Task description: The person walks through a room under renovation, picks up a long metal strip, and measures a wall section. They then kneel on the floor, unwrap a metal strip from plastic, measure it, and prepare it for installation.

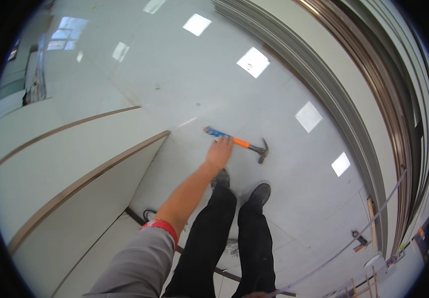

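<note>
Hammer lies on glossy floor, ahead of shoes. Left hand reaches onto orange/blue handle; fingers curled, grip not confirmed. Right hand not in view. Risk: handle slips on slick tile if grasp shallow

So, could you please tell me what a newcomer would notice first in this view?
The eye goes first to the left hand, stretched out at the centre and gripping a claw hammer by its orange and blue handle. Just below stand the person's black shoes on the glossy pale floor, which mirrors square ceiling lights. Long white panels with brown edges lie to the left.
</note>
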Demonstrator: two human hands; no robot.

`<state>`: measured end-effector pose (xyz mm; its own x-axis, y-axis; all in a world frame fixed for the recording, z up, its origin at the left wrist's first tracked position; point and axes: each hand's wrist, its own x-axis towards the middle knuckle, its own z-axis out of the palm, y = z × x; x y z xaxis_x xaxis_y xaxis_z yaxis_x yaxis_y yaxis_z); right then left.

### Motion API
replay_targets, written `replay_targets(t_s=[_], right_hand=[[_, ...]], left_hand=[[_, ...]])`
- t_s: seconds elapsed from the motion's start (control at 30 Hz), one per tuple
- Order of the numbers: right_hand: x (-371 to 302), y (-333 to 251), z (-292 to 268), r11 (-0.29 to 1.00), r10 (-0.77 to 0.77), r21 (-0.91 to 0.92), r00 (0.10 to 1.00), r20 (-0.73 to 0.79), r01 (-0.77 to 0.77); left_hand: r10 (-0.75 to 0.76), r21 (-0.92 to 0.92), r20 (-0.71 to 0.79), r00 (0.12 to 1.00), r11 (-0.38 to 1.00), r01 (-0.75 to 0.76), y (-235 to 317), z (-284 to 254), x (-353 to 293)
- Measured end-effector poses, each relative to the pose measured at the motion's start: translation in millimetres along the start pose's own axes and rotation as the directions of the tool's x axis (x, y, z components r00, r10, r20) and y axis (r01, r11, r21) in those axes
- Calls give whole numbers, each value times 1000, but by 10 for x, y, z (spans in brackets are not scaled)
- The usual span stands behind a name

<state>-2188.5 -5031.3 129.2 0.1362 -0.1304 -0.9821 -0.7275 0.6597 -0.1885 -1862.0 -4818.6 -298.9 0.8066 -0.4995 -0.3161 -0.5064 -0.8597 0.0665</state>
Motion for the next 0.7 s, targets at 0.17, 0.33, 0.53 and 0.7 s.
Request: replay_targets(t_s=[0.17,0.33,0.53,0.7], right_hand=[[191,-145,278,994,53,91,999,12,-54],[444,96,317,994,93,64,990,-106,-86],[-133,-1227,1502,888,-398,-229,916,49,398],[-1138,-3010,2159,-154,-784,-665,319,532,731]], left_hand=[[109,-38,235,966,994,-103,-352,413,631],[110,-361,553,826,925,118,-199,-541,134],[-140,-467,674,725,679,565,-664,-2776,-762],[-188,-613,707,682,318,724,-1463,-4446,-619]])
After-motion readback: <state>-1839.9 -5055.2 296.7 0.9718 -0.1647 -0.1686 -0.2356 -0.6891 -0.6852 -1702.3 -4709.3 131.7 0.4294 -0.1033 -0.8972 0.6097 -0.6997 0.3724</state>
